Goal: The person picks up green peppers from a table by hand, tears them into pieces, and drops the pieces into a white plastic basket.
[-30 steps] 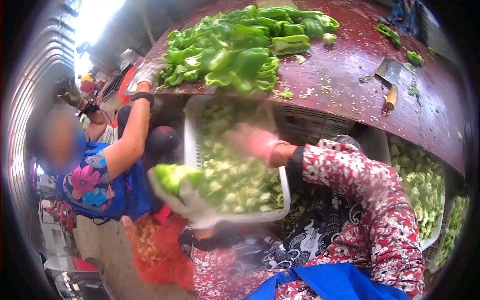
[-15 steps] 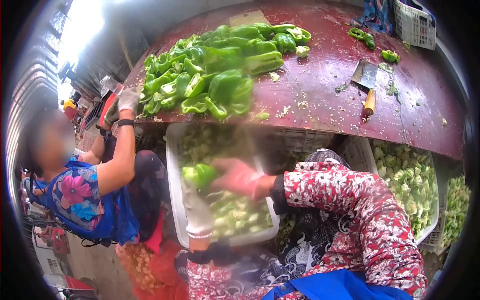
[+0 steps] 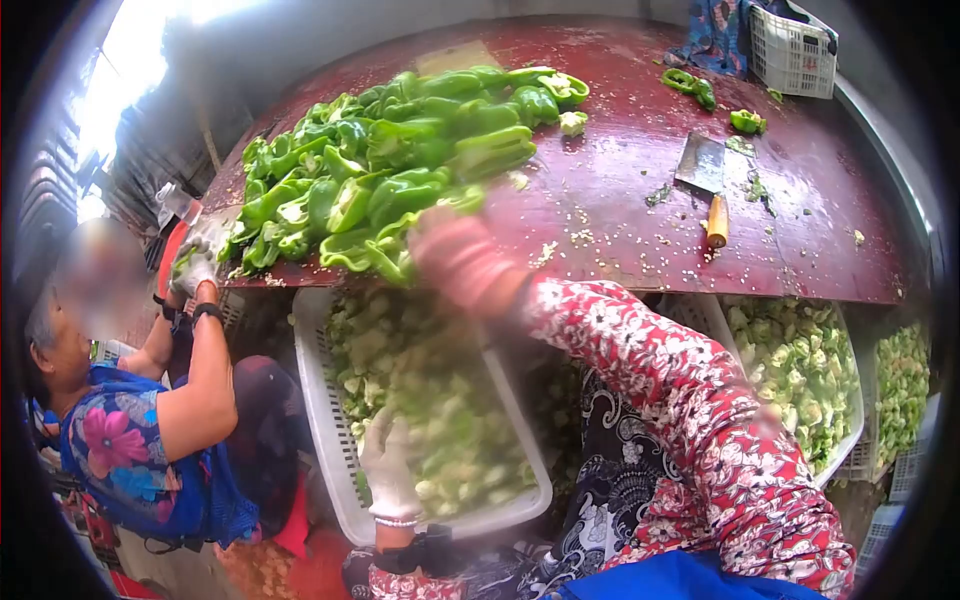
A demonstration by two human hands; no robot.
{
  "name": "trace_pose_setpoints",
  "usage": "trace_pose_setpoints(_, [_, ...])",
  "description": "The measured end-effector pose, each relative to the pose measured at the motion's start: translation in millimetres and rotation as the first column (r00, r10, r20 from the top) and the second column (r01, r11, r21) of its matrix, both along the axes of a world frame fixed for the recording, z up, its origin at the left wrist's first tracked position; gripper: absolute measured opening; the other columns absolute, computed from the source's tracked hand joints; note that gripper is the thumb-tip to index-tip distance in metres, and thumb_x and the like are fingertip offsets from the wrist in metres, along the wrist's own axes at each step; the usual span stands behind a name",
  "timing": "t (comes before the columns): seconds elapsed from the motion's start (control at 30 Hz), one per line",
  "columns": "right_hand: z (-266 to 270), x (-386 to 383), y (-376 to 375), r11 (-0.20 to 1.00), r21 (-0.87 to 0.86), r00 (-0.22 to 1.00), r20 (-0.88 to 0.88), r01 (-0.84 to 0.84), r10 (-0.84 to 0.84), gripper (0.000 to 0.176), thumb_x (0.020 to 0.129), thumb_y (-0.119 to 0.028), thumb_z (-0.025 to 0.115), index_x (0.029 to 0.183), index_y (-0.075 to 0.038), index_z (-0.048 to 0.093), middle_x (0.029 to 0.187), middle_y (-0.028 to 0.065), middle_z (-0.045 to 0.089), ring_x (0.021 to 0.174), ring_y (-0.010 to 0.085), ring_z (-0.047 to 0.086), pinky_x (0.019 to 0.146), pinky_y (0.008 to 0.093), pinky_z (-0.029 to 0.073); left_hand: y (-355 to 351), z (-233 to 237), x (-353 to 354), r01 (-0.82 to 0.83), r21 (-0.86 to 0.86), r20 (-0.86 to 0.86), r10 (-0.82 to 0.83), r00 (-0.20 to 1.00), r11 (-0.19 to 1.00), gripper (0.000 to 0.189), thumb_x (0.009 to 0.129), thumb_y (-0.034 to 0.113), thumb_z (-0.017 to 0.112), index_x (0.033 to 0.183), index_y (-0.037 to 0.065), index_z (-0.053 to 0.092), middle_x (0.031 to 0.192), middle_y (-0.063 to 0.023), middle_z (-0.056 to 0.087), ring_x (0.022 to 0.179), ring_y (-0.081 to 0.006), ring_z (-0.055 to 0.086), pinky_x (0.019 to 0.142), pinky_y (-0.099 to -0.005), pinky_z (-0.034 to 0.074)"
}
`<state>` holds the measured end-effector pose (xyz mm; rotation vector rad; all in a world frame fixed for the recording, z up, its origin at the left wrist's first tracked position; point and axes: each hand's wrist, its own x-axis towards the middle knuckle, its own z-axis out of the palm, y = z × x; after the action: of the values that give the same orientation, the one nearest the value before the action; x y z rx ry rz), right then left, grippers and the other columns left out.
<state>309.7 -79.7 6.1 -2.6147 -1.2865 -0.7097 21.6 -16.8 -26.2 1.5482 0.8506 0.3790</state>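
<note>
Over the white crate [image 3: 322,400], my left hand [image 3: 390,470] in a white glove is held with its fingers stretched out and nothing in them. The crate is filled with pale green pepper cores [image 3: 375,350], partly blurred. My right hand [image 3: 460,258], in a pinkish glove, is at the front edge of a heap of cut green peppers [image 3: 400,200] on the red table [image 3: 600,230]. Motion smears its fingers, and I cannot tell whether they grip a pepper.
A cleaver [image 3: 703,165] lies on the table, with scattered seeds and pepper pieces [image 3: 690,87] nearby. More crates of pepper cores [image 3: 790,370] stand at right. To the left another person [image 3: 150,430] works with gloved hands. A white basket [image 3: 793,50] sits at the back right.
My right hand has moved from above the crate up to the pepper heap. The green pepper piece at my left hand is gone from it, and that hand has lowered slightly.
</note>
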Motion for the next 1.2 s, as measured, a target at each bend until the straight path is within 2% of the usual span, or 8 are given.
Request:
trace_pose_setpoints(0.23, [105,11,-59,0.993,-0.11,0.749,-0.661,-0.038,-0.044,0.037,0.091,-0.022,0.053,0.125,-0.007,0.06,0.13,0.0175,0.056,0.12,0.0316,0.056,0.092,0.0402,0.051,-8,6,6,0.04,-0.067,-0.066,-0.044,0.997,0.997,0.055,0.095,0.022,0.058,0.139,-0.007,0.041,0.114,-0.0159,0.059,0.083,-0.017,0.064,0.065,-0.0266,0.053])
trace_pose_setpoints(0.37, [47,115,-46,0.918,0.246,0.944,0.037,0.31,-0.328,0.04,0.082,-0.02,0.066,0.12,-0.006,0.064,0.109,0.0158,0.069,0.096,0.0334,0.068,0.083,0.04,0.054,4,-20,-3,0.091,-0.009,-0.087,-0.091,0.992,0.996,0.053,0.095,0.021,0.058,0.137,-0.007,0.043,0.112,-0.0154,0.06,0.08,-0.0168,0.064,0.064,-0.0257,0.053])
trace_pose_setpoints(0.57, [33,150,-62,0.845,-0.297,0.76,-0.373,0.445,-0.532,0.019,0.082,-0.021,0.066,0.092,-0.008,0.075,0.097,0.0174,0.072,0.093,0.0309,0.07,0.075,0.0394,0.056,-4,-11,6,0.163,-0.053,-0.136,-0.169,0.976,0.985,0.05,0.095,0.02,0.059,0.135,-0.006,0.045,0.111,-0.0152,0.062,0.08,-0.0163,0.065,0.063,-0.0249,0.054])
trace_pose_setpoints(0.7, [3,142,-77,0.836,0.021,0.79,-0.342,0.548,-0.508,0.018,0.082,-0.022,0.062,0.083,-0.006,0.07,0.081,0.0202,0.068,0.08,0.0361,0.067,0.07,0.0446,0.052,-2,-14,0,0.193,0.005,-0.122,-0.191,0.974,0.981,0.049,0.096,0.02,0.058,0.136,-0.006,0.045,0.113,-0.0165,0.062,0.082,-0.017,0.065,0.064,-0.0254,0.055])
trace_pose_setpoints(0.8, [53,42,-93,0.957,0.279,0.993,-0.103,0.077,-0.05,0.025,0.087,-0.025,0.06,0.096,-0.003,0.066,0.084,0.0192,0.067,0.076,0.0306,0.066,0.07,0.0416,0.051,7,-6,-7,0.305,0.1,-0.126,-0.292,0.948,0.947,0.04,0.098,0.019,0.054,0.133,0.0,0.051,0.136,-0.0139,0.052,0.117,-0.0232,0.056,0.102,-0.0331,0.044])
trace_pose_setpoints(0.83, [75,-1,-89,0.807,0.476,0.64,-0.75,0.348,0.167,0.028,0.089,-0.024,0.058,0.104,-0.002,0.065,0.085,0.0157,0.068,0.079,0.021,0.065,0.072,0.0365,0.051,5,6,-7,0.204,-0.249,0.127,-0.177,0.976,0.947,0.046,0.099,0.017,0.051,0.141,0.001,0.042,0.14,-0.0132,0.049,0.117,-0.0226,0.056,0.102,-0.0341,0.044])
trace_pose_setpoints(0.97, [37,-126,-40,0.614,0.781,0.458,-0.588,0.11,0.666,0.038,0.088,-0.008,0.059,0.124,0.004,0.054,0.086,0.0135,0.07,0.079,0.0168,0.065,0.073,0.0297,0.051,7,67,-4,0.275,-0.396,0.468,-0.065,0.881,0.876,0.084,0.092,0.055,0.058,0.151,0.004,0.027,0.13,-0.0129,0.054,0.108,-0.0208,0.058,0.095,-0.0377,0.046])
trace_pose_setpoints(1.2, [42,-237,-21,0.809,0.353,0.596,-0.55,-0.47,0.586,0.066,0.08,-0.022,0.073,0.135,0.0,0.044,0.085,0.0198,0.064,0.074,0.035,0.064,0.062,0.0441,0.05,28,55,-75,-0.037,-0.409,0.417,0.223,0.881,0.912,0.049,0.094,0.026,0.061,0.134,0.001,0.046,0.117,-0.0081,0.058,0.104,-0.0149,0.056,0.093,-0.0281,0.045])
